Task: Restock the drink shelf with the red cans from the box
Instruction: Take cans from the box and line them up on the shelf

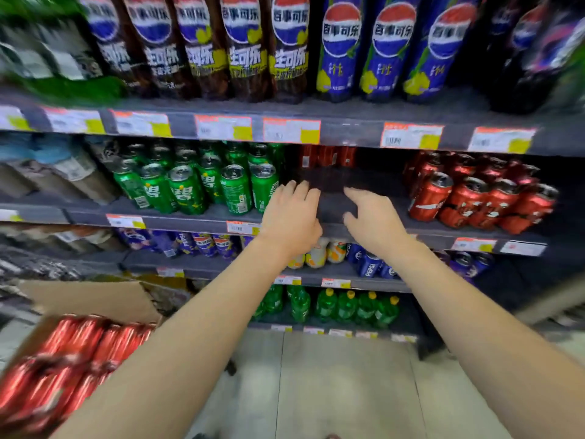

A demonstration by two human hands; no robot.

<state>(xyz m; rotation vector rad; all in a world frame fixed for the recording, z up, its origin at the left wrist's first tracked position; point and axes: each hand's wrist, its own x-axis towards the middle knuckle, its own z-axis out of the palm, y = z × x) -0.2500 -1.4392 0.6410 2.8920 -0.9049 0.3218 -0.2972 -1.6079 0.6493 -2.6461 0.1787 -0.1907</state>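
**Both hands empty at the gap in the drink shelf**

The person reaches both arms toward the middle shelf [329, 185], where a bare stretch lies between the green cans [202, 188] on the left and the shelved red cans [474, 198] on the right. A short back row of cans [327, 156], also red, stands at the rear of that gap.

The left hand [291, 213] hovers over the front edge of the shelf, just beside the rightmost green can, with its fingers relaxed and slightly bent; it holds nothing. The right hand [373, 220] is spread open above the same bare stretch, thumb apart from the fingers, and is also empty. Whether either hand touches the shelf board cannot be told.

The red cans [79, 353] to be stocked lie in the open cardboard box [95, 299] at the lower left, well apart from the hands.

The step in hand seems to fall between placements. The next move likely calls for reaching down to the box, gripping cans, and setting them upright in the gap without knocking the green cans.
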